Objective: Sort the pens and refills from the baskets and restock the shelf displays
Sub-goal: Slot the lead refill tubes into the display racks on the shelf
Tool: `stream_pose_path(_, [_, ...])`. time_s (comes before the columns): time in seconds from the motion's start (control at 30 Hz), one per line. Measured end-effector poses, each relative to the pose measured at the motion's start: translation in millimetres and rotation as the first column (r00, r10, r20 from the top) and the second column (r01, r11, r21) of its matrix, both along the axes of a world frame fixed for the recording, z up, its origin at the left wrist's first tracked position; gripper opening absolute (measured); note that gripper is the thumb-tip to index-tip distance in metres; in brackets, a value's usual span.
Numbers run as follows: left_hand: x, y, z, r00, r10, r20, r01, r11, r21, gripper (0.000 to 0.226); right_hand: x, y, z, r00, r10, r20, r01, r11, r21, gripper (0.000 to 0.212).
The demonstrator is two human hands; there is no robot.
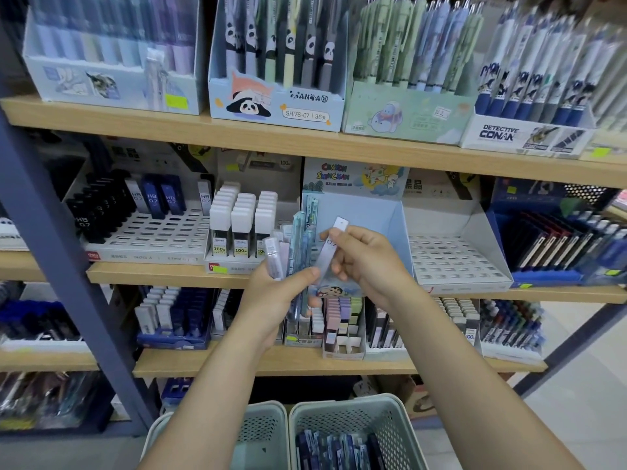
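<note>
My left hand [274, 293] grips a bunch of pens and slim refill cases [288, 252], pastel blue and lilac, fanned upward in front of the middle shelf. My right hand [363, 259] pinches one pale lilac refill case [330, 247] marked 0.7, tilted beside the bunch. Behind them stands the light-blue Crayon Shinchan display box [359, 212], mostly bare inside. Two pale green baskets sit at the bottom: the left basket [261, 425] and the right basket [356, 415], which holds several dark blue refill packs [336, 449].
Wooden shelves [237, 137] carry pen display boxes above, lead-refill trays [142, 228] at mid level, one white slotted tray [451, 262] at right. A blue-grey metal upright [57, 252] slants down the left side. Pale floor shows at lower right.
</note>
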State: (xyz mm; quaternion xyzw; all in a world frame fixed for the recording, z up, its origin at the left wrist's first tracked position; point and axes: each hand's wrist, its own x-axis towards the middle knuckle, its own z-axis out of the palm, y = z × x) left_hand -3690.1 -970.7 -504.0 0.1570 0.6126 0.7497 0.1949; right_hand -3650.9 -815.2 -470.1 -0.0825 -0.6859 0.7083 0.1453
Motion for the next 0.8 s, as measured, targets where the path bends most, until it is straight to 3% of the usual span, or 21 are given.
stream_pose_path(0.17, [2,2,1,1.0,-0.003,0.017,0.003,1.0,0.014,0.01,1,-3,1,0.998,0.046,0.037,-0.047,0.998,0.037,0.016])
stream_pose_path(0.33, [3,3,3,0.998,-0.051,0.038,0.048,0.997,0.066,0.012,-2,-1,6,0.998,-0.05,0.03,0.05,0.999,-0.001,0.025])
stream_pose_path(0.47, [4,3,4,0.994,-0.09,0.068,0.081,0.989,0.127,0.014,2,-2,6,0.996,0.001,0.087,-0.007,0.997,0.08,0.015])
stream_pose_path(0.63, [5,4,6,0.987,-0.158,0.032,0.152,0.98,0.127,0.011,9,-8,14,0.98,0.121,0.16,-0.141,0.982,0.124,0.023])
stream_pose_path(0.8, [7,6,6,0.982,-0.172,0.073,0.164,0.981,0.102,0.016,3,-4,15,0.998,-0.023,0.057,0.018,0.996,0.087,0.024])
